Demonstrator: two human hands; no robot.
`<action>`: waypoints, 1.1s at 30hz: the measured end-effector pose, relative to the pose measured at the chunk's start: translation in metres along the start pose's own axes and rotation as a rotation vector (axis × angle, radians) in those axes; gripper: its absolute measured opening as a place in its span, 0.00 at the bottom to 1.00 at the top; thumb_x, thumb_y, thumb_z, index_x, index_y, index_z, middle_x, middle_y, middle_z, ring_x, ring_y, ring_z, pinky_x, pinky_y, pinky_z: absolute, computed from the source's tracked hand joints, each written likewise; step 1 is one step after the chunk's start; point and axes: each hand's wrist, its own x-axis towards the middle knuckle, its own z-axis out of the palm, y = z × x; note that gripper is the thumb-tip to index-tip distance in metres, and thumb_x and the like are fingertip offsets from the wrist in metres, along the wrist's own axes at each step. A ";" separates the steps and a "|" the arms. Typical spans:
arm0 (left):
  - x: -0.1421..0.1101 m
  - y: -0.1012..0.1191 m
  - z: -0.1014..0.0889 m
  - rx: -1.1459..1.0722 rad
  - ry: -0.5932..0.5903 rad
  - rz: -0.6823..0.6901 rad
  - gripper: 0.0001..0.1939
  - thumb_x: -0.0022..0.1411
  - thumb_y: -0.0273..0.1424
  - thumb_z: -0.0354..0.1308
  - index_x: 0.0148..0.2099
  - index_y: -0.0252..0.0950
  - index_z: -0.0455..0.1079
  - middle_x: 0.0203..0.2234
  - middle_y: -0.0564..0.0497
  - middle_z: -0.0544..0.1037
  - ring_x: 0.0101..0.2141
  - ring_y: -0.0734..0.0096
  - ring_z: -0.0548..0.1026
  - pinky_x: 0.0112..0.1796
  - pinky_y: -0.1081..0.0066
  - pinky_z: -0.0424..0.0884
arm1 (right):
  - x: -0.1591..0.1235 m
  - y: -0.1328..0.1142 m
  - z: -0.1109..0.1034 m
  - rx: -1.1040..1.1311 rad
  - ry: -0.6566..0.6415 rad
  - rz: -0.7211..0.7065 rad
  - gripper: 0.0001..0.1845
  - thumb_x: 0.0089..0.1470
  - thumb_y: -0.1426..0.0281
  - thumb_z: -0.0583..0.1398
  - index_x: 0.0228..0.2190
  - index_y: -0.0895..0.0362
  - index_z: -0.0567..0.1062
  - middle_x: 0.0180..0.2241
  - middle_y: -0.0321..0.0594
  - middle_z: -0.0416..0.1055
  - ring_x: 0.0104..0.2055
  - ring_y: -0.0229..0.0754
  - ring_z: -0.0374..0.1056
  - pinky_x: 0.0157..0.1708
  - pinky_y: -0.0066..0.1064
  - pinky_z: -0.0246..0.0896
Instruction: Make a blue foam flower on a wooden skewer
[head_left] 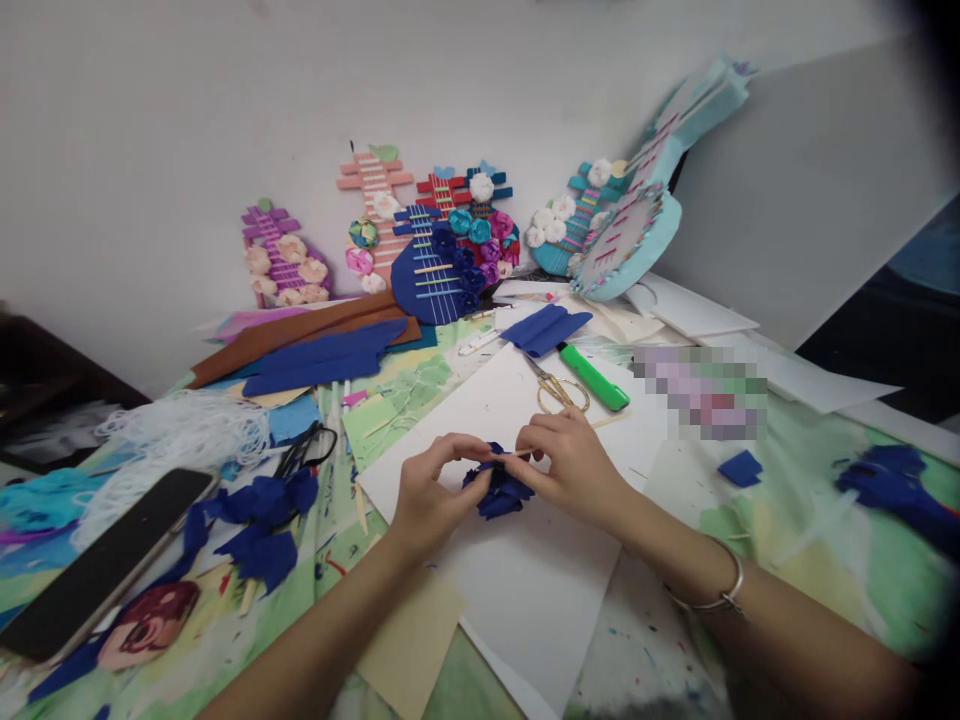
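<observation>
Both hands meet over a dark blue crepe-paper flower [504, 498], just above white sheets of paper [540, 590]. My left hand [431, 492] is closed on the flower's left side, thumb and fingertips pinching its edge. A thin pale stick [514, 455] lies across the flower's top between the fingertips of my right hand [576, 468], which is closed in a pinch. Fingers hide part of the stick and petals. Just beyond the right hand lie gold-handled scissors [559, 393] and a green utility knife [594, 377].
Decorated paper guitars, one dark blue [424, 270], lean on the back wall. Blue crepe sheets [322, 360] lie behind. At left are white string [180, 440], a phone [105, 565] and blue scraps [262, 520]. More blue crepe [889, 480] lies at right.
</observation>
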 end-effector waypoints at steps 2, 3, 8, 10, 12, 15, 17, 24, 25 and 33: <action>0.000 0.000 0.001 0.054 0.008 0.041 0.09 0.51 0.21 0.59 0.36 0.36 0.72 0.29 0.52 0.79 0.32 0.72 0.76 0.36 0.73 0.71 | 0.000 0.000 0.001 0.006 0.036 -0.010 0.16 0.56 0.62 0.58 0.22 0.60 0.71 0.24 0.37 0.70 0.29 0.37 0.64 0.36 0.34 0.44; -0.001 0.000 0.001 0.076 0.013 0.059 0.09 0.51 0.20 0.59 0.36 0.36 0.72 0.29 0.52 0.79 0.32 0.72 0.76 0.36 0.73 0.71 | 0.000 0.000 0.001 0.009 0.051 -0.016 0.16 0.56 0.62 0.58 0.22 0.60 0.71 0.24 0.37 0.69 0.29 0.37 0.64 0.37 0.34 0.43; -0.002 -0.001 0.002 0.130 0.020 0.128 0.09 0.53 0.20 0.57 0.37 0.36 0.71 0.30 0.52 0.79 0.32 0.72 0.75 0.36 0.72 0.70 | -0.001 -0.001 0.001 0.030 0.116 -0.054 0.14 0.55 0.63 0.58 0.24 0.60 0.70 0.26 0.37 0.69 0.31 0.39 0.65 0.38 0.35 0.42; -0.002 -0.001 0.002 0.158 0.030 0.164 0.09 0.54 0.20 0.57 0.37 0.37 0.70 0.30 0.52 0.79 0.32 0.72 0.75 0.36 0.72 0.70 | -0.001 -0.001 0.001 0.034 0.131 -0.067 0.13 0.54 0.63 0.59 0.24 0.59 0.69 0.26 0.37 0.69 0.32 0.39 0.64 0.38 0.35 0.42; -0.002 0.000 0.002 0.185 0.034 0.196 0.08 0.55 0.21 0.56 0.37 0.37 0.70 0.30 0.51 0.79 0.33 0.71 0.75 0.36 0.71 0.70 | -0.002 -0.002 0.001 0.037 0.138 -0.071 0.12 0.54 0.63 0.59 0.25 0.59 0.68 0.26 0.36 0.69 0.32 0.39 0.64 0.38 0.35 0.43; -0.002 0.002 0.002 0.202 0.019 0.236 0.09 0.56 0.21 0.55 0.39 0.37 0.69 0.31 0.50 0.78 0.33 0.70 0.75 0.36 0.70 0.69 | -0.002 -0.002 0.001 0.032 0.151 -0.066 0.11 0.54 0.63 0.58 0.28 0.59 0.67 0.26 0.36 0.68 0.31 0.39 0.64 0.38 0.35 0.43; -0.002 0.003 0.002 0.199 0.006 0.254 0.09 0.56 0.21 0.54 0.40 0.37 0.69 0.31 0.50 0.78 0.34 0.69 0.75 0.35 0.69 0.69 | -0.003 -0.002 0.002 0.019 0.165 -0.070 0.11 0.54 0.63 0.58 0.28 0.58 0.66 0.26 0.35 0.67 0.31 0.38 0.63 0.39 0.35 0.43; -0.002 0.004 0.001 0.190 -0.037 0.257 0.10 0.57 0.21 0.53 0.41 0.38 0.68 0.31 0.50 0.77 0.32 0.71 0.74 0.33 0.72 0.68 | -0.005 -0.004 0.002 -0.018 0.179 -0.096 0.11 0.54 0.64 0.58 0.27 0.57 0.64 0.26 0.35 0.67 0.30 0.38 0.62 0.40 0.36 0.43; -0.003 0.003 0.001 0.188 -0.039 0.251 0.11 0.57 0.21 0.53 0.42 0.38 0.68 0.31 0.51 0.77 0.32 0.71 0.73 0.33 0.72 0.68 | -0.005 -0.005 0.002 -0.022 0.178 -0.097 0.11 0.55 0.64 0.58 0.27 0.58 0.64 0.26 0.35 0.67 0.30 0.38 0.62 0.40 0.36 0.43; -0.005 -0.001 0.002 0.176 -0.050 0.244 0.17 0.57 0.21 0.53 0.49 0.38 0.66 0.35 0.49 0.77 0.33 0.71 0.73 0.35 0.71 0.69 | -0.006 -0.007 0.003 -0.067 0.199 -0.111 0.11 0.55 0.63 0.57 0.27 0.58 0.65 0.26 0.36 0.67 0.30 0.38 0.61 0.40 0.36 0.44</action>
